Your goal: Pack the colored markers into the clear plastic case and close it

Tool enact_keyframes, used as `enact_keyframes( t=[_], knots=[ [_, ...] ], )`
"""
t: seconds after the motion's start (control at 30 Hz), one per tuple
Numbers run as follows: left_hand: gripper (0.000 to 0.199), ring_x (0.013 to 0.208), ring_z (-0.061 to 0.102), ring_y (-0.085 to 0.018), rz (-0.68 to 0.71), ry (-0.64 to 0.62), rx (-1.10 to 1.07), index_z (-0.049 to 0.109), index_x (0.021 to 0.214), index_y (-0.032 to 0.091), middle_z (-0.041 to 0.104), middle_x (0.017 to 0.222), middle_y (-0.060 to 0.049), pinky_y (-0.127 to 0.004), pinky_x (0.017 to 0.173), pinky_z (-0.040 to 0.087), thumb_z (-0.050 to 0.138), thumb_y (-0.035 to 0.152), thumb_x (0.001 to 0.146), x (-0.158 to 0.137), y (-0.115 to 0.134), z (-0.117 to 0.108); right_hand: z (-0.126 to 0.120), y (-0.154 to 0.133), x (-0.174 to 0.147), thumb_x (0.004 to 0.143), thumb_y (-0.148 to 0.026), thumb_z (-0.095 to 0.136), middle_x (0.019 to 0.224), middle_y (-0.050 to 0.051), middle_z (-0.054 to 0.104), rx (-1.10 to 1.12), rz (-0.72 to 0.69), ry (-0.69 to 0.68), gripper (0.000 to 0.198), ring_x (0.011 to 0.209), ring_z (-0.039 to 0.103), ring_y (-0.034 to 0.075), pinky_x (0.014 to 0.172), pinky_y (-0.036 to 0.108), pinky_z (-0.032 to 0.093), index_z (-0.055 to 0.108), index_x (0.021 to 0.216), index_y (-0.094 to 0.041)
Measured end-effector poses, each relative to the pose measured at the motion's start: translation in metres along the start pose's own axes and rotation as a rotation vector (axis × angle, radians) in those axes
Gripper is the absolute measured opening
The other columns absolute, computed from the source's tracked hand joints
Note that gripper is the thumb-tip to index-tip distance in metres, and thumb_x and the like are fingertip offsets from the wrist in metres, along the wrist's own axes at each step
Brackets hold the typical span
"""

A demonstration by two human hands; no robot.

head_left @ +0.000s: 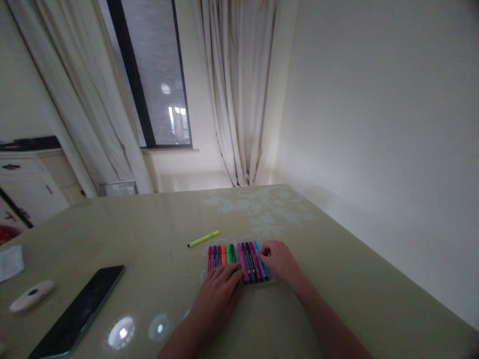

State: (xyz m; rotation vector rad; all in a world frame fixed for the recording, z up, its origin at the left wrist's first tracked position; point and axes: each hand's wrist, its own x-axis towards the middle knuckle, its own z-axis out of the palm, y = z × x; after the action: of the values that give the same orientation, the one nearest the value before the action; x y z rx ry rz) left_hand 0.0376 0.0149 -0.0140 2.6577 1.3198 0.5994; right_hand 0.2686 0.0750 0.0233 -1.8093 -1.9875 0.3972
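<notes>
A clear plastic case [270, 280] lies open on the table, with colourful markers in two side-by-side sections. My left hand [220, 286] rests palm down over the front of the left section, fingers stretched across the lower ends of its markers. At the right edge of the case, my right hand [279, 259] is closed, thumb and forefinger pinching at the light blue marker [261, 262]; the exact contact is partly hidden. Beyond the case, a yellow marker [203, 239] lies loose and slanted on the table.
The pale green table [149, 224] has a glossy top with a leaf pattern and light reflections. On the left lie a black phone [80, 309], a white oval object [32, 295] and a folded whitish item [10, 263]. A wall [374, 149] borders the right side.
</notes>
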Motion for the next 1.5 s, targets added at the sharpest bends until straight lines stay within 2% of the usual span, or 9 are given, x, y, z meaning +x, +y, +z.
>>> enact_keyframes(
  t=[0.17, 0.33, 0.43, 0.57, 0.7, 0.87, 0.97, 1.1, 1.5],
  knots=[
    [0.034, 0.122, 0.064, -0.025, -0.009, 0.100, -0.014, 0.065, 0.133, 0.030, 0.068, 0.135, -0.006, -0.046, 0.107, 0.052, 0.051, 0.033, 0.102, 0.006, -0.010, -0.002, 0.004, -0.003, 0.000, 0.080, -0.021, 0.069, 0.070, 0.004, 0.073, -0.007, 0.062, -0.022, 0.014, 0.069, 0.064, 0.018, 0.063, 0.026, 0.036, 0.072, 0.066, -0.020],
    [0.047, 0.138, 0.052, -0.025, -0.380, 0.289, 0.105, 0.059, 0.140, 0.021, 0.059, 0.149, -0.010, -0.048, 0.113, 0.045, 0.028, 0.022, 0.105, 0.008, -0.064, -0.011, 0.003, -0.004, -0.002, 0.079, -0.017, 0.069, 0.070, 0.003, 0.072, 0.016, 0.049, -0.019, 0.015, 0.070, 0.064, 0.017, 0.063, 0.026, 0.035, 0.071, 0.065, -0.020],
    [0.046, 0.141, 0.048, -0.028, -0.507, 0.194, 0.192, 0.060, 0.138, 0.021, 0.055, 0.152, -0.010, -0.050, 0.111, 0.043, 0.031, 0.020, 0.103, 0.002, -0.088, -0.015, 0.003, -0.002, -0.003, 0.082, -0.019, 0.068, 0.071, 0.003, 0.072, -0.004, 0.031, -0.002, 0.016, 0.070, 0.063, 0.017, 0.063, 0.026, 0.035, 0.070, 0.066, -0.020],
    [0.030, 0.115, 0.063, -0.028, -0.601, 0.152, 0.233, 0.068, 0.111, 0.020, 0.070, 0.123, -0.012, -0.044, 0.100, 0.048, 0.040, 0.025, 0.101, -0.003, -0.093, -0.024, 0.005, -0.001, -0.003, 0.091, -0.030, 0.064, 0.073, 0.004, 0.071, -0.073, -0.027, 0.032, 0.022, 0.070, 0.061, 0.018, 0.063, 0.028, 0.034, 0.070, 0.072, -0.020],
    [0.023, 0.100, 0.065, -0.028, -0.681, 0.274, 0.102, 0.063, 0.102, 0.018, 0.070, 0.104, -0.012, -0.042, 0.091, 0.051, 0.041, 0.024, 0.099, -0.003, -0.089, -0.033, 0.005, -0.007, -0.004, 0.093, -0.034, 0.061, 0.075, 0.006, 0.072, -0.049, -0.043, 0.052, 0.025, 0.071, 0.062, 0.020, 0.065, 0.029, 0.038, 0.072, 0.076, -0.020],
    [0.031, 0.088, 0.068, -0.024, -0.594, 0.562, -0.367, 0.060, 0.110, 0.019, 0.071, 0.100, -0.009, -0.037, 0.080, 0.055, 0.044, 0.043, 0.100, 0.007, -0.061, -0.033, 0.009, -0.026, -0.011, 0.098, -0.045, 0.054, 0.086, 0.006, 0.075, 0.336, -0.183, 0.041, 0.034, 0.080, 0.066, 0.020, 0.074, 0.029, 0.046, 0.075, 0.090, -0.020],
    [0.035, 0.078, 0.067, -0.022, -0.425, 0.490, -0.550, 0.065, 0.108, 0.022, 0.072, 0.093, -0.006, -0.034, 0.071, 0.055, 0.050, 0.051, 0.098, 0.012, -0.027, -0.026, 0.016, -0.036, -0.015, 0.097, -0.051, 0.057, 0.095, 0.005, 0.075, 0.697, -0.233, -0.039, 0.036, 0.085, 0.067, 0.020, 0.076, 0.029, 0.050, 0.073, 0.104, -0.020],
    [0.030, 0.074, 0.066, -0.019, -0.315, 0.464, -0.568, 0.069, 0.103, 0.023, 0.071, 0.089, -0.004, -0.030, 0.067, 0.054, 0.058, 0.049, 0.095, 0.013, 0.005, -0.016, 0.020, -0.042, -0.015, 0.089, -0.056, 0.068, 0.085, 0.002, 0.069, 1.037, -0.210, -0.126, 0.037, 0.075, 0.064, 0.017, 0.070, 0.028, 0.050, 0.070, 0.095, -0.019],
    [0.030, 0.087, 0.075, -0.021, -0.304, 0.362, -0.764, 0.071, 0.112, 0.022, 0.078, 0.102, -0.007, -0.032, 0.079, 0.060, 0.057, 0.045, 0.097, 0.009, 0.008, -0.012, 0.015, -0.043, -0.017, 0.081, -0.054, 0.079, 0.089, 0.003, 0.072, 1.227, -0.187, -0.205, 0.038, 0.087, 0.068, 0.019, 0.086, 0.034, 0.053, 0.069, 0.097, -0.021]
  ],
)
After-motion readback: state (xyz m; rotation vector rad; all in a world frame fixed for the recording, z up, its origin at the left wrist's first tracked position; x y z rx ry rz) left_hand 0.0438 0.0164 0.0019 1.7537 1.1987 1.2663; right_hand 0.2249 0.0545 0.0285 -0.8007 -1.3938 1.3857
